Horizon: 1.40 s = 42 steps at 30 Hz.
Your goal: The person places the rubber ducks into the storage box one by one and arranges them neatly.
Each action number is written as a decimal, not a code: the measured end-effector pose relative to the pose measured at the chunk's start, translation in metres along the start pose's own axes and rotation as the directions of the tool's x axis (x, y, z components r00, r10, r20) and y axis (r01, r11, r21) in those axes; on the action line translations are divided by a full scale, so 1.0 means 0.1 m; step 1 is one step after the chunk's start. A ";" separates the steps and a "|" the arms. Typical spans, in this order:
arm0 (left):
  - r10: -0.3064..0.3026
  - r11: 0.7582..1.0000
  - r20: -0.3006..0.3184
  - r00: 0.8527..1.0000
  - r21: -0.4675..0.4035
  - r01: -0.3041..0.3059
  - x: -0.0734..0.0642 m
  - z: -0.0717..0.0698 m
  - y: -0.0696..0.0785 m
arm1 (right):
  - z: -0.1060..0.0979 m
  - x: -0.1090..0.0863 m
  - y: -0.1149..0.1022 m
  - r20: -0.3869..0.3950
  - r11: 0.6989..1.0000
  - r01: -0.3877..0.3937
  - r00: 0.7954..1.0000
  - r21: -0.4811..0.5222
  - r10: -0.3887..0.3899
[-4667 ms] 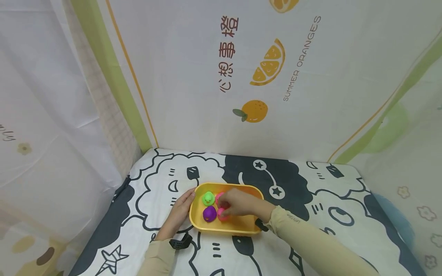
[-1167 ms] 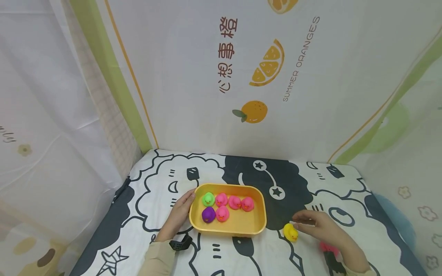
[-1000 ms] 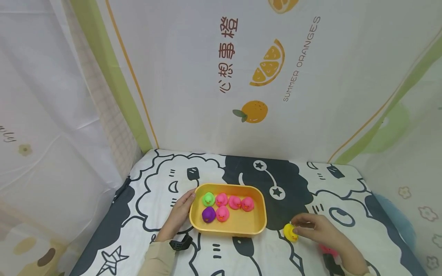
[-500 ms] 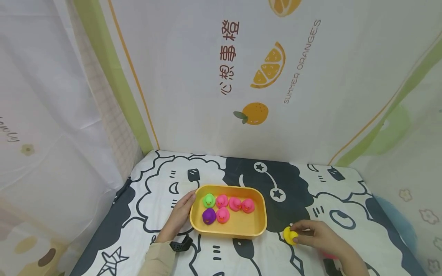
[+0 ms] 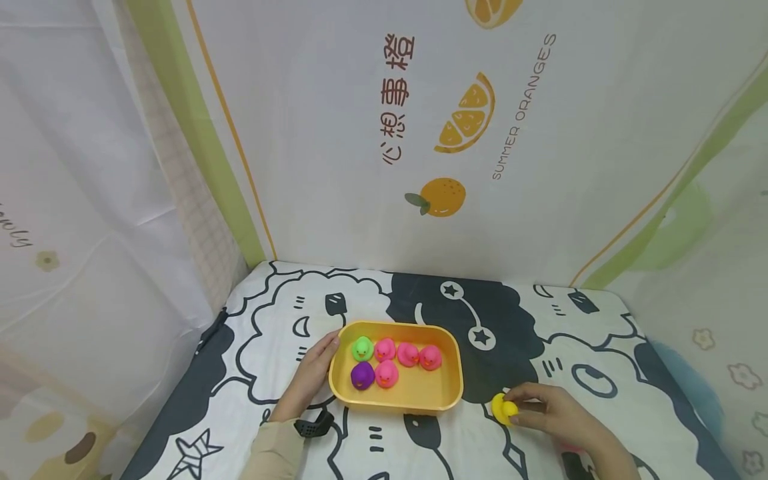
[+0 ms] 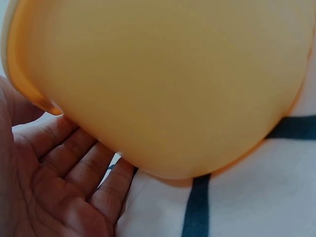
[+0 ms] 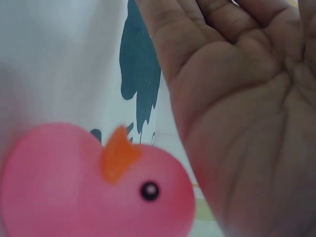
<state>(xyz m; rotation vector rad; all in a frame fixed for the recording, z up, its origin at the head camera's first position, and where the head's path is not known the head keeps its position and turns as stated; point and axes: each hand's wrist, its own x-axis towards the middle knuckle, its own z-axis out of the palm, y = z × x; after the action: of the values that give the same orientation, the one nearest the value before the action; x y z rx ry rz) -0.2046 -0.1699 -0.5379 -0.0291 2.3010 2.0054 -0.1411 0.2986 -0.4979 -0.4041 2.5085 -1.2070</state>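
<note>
In the head view my left hand [image 5: 311, 372] rests against the outer left wall of a yellow-orange plastic tray [image 5: 396, 403]. The left wrist view shows its fingers [image 6: 74, 148] lying along the tray's side below the rim. To the tray's right, my right hand [image 5: 549, 408] pinches a yellow rubber duck [image 5: 503, 408] between thumb and fingertips, low over the cloth. A pink rubber duck [image 7: 59, 182] with an orange beak sits close beside the right palm; in the head view the right wrist mostly hides it.
Inside the tray are a green duck [image 5: 363, 349], a purple duck [image 5: 363, 375] and several pink ducks [image 5: 430, 357]. Under everything lies a black-and-white patterned cloth [image 5: 492, 303]. Printed white curtains [image 5: 336, 167] enclose the back and sides.
My right hand has left the tray, come down to the yellow duck at the right and taken hold of it. More pink ducks show in the tray. My left hand has stayed put.
</note>
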 end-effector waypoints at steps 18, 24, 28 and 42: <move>0.014 1.000 0.000 1.000 -0.007 -0.014 -0.01 0.00 0.01 | 0.02 0.04 0.07 -0.059 1.000 -0.030 0.998 0.004 0.030; 0.009 1.000 0.004 1.000 0.001 -0.009 -0.01 0.00 0.02 | 0.02 0.04 0.08 -0.075 1.000 -0.025 0.997 0.010 0.026; -0.001 1.000 0.005 1.000 -0.008 0.001 -0.01 0.00 0.03 | 0.02 0.04 0.07 -0.079 0.999 -0.041 0.996 0.020 0.042; -0.010 1.000 0.008 1.000 -0.012 0.010 -0.01 0.00 0.02 | 0.04 0.04 0.08 -0.085 0.996 -0.079 0.993 0.048 0.083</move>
<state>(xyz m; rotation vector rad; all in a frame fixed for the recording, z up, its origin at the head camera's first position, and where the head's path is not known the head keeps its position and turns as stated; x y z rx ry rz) -0.2038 -0.1698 -0.5356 -0.0333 2.2801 2.0112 -0.1440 0.2987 -0.5074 -0.2410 2.5390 -1.2718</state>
